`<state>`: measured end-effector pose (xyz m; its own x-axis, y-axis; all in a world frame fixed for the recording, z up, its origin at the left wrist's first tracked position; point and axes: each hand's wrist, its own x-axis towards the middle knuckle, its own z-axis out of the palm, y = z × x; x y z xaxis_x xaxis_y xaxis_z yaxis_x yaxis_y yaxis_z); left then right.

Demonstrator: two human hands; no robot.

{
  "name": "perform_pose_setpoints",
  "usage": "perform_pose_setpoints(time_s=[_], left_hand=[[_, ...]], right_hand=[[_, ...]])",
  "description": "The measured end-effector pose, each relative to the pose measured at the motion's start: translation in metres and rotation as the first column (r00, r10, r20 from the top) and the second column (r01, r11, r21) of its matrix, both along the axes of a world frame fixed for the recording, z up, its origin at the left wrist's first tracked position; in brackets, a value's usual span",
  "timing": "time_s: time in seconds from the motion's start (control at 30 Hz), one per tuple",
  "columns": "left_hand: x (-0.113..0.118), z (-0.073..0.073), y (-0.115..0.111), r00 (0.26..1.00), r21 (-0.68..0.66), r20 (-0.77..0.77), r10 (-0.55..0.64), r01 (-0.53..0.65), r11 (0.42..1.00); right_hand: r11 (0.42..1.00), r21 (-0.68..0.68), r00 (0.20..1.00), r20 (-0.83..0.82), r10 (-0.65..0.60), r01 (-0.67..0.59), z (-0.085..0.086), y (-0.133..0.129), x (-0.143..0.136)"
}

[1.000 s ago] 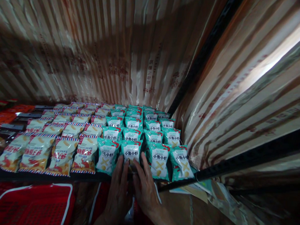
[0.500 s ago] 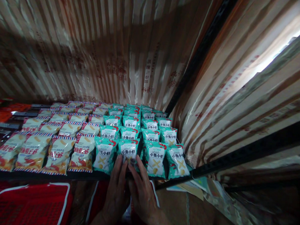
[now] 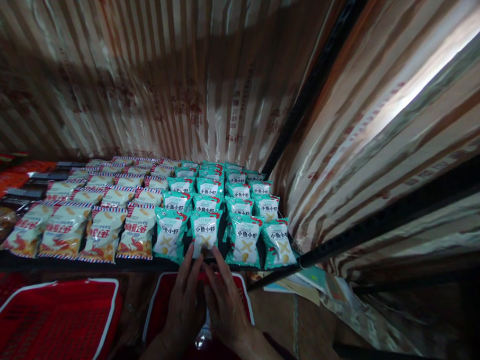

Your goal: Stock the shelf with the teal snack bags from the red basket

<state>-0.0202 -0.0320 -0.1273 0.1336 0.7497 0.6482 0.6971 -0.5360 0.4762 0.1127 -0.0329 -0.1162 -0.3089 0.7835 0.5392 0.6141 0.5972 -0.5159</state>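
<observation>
In the head view, a teal and white snack bag (image 3: 205, 231) leans upright in the front row of the shelf. At its lower left corner are the fingertips of my left hand (image 3: 185, 299), stretched out and not wrapped round it. My right hand (image 3: 225, 304) reaches to the lower right corner, its fingers extended too. Both hands are at the bag's bottom edge; whether every fingertip touches is hard to see. Matching teal bags stand on either side, one on the left (image 3: 169, 234) and one on the right (image 3: 244, 241), with more rows behind.
Cream shrimp-snack bags (image 3: 65, 228) fill rows to the left, then dark and orange packs (image 3: 15, 175). Red baskets stand below, one at left (image 3: 59, 315) and one under my hands (image 3: 161, 293). A black shelf post (image 3: 307, 93) rises at right, beside striped sheeting (image 3: 169, 65).
My fingers have slid slightly down the front of the teal bag to its bottom edge. The view has shifted a little, so the shelf sits higher and more of the baskets shows.
</observation>
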Motion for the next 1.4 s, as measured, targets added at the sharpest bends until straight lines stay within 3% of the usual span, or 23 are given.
perform_pose_setpoints(time_s=[0.23,0.53,0.73,1.4], left_hand=[[0.007,-0.005,-0.002,0.995,-0.037,0.069,-0.068,0.070,0.997],[0.026,-0.028,-0.008,0.978,-0.038,0.140,-0.155,0.161,0.986],[0.023,-0.035,-0.008,0.975,-0.039,0.133,-0.177,0.184,0.982],[-0.004,-0.030,-0.013,0.984,-0.097,0.150,-0.099,0.115,0.989]], right_hand=[[0.996,-0.088,0.999,-0.037,0.015,-0.018,-0.001,-0.006,0.001],[0.998,-0.002,0.996,0.064,-0.059,0.059,-0.004,-0.006,0.022],[0.998,-0.048,1.000,0.015,-0.027,0.028,-0.006,-0.006,0.024],[0.986,-0.133,0.994,-0.058,0.092,-0.099,-0.004,-0.006,-0.001]])
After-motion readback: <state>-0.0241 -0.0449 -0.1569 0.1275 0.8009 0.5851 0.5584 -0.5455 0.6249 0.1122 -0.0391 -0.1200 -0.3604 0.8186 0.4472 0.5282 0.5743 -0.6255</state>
